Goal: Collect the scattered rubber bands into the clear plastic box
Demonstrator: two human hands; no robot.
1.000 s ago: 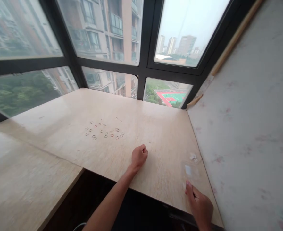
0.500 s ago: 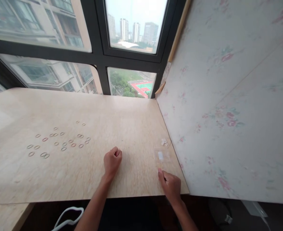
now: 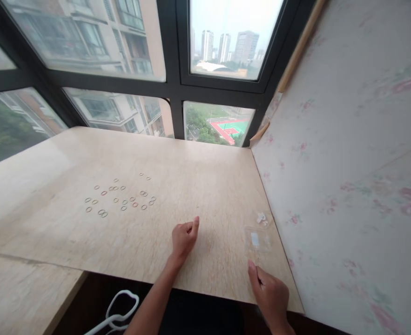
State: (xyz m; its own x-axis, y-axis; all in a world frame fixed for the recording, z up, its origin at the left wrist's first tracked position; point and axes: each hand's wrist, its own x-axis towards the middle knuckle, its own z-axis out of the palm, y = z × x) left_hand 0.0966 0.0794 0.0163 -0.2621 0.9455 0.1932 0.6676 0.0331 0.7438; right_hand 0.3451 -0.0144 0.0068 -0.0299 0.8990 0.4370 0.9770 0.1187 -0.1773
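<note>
My left hand [image 3: 184, 239] rests near the middle of the tabletop as a closed fist, its thumb pointing up and away from me. No object shows in it. Closer to the table's front right edge, my right hand [image 3: 271, 294] is also curled into a fist, thumb on top, with nothing visible inside. Just beyond it lies a clear plastic box [image 3: 268, 242] with a white label. Small white pieces [image 3: 261, 218] sit behind the box. To the left, out of reach of both fists, several thin rings lie scattered, among them a red ring [image 3: 104, 193].
The pale marbled tabletop [image 3: 205, 177] ends at dark-framed windows [image 3: 219, 85] at the back. A flower-patterned wall [image 3: 324, 163] bounds it on the right. Below the front edge, at left, a white looped object [image 3: 135, 302] stands in the dark gap.
The view has turned left, so everything appears further right. My left thumb has lifted from the fist and now points outward. The rings and box lie as before.
</note>
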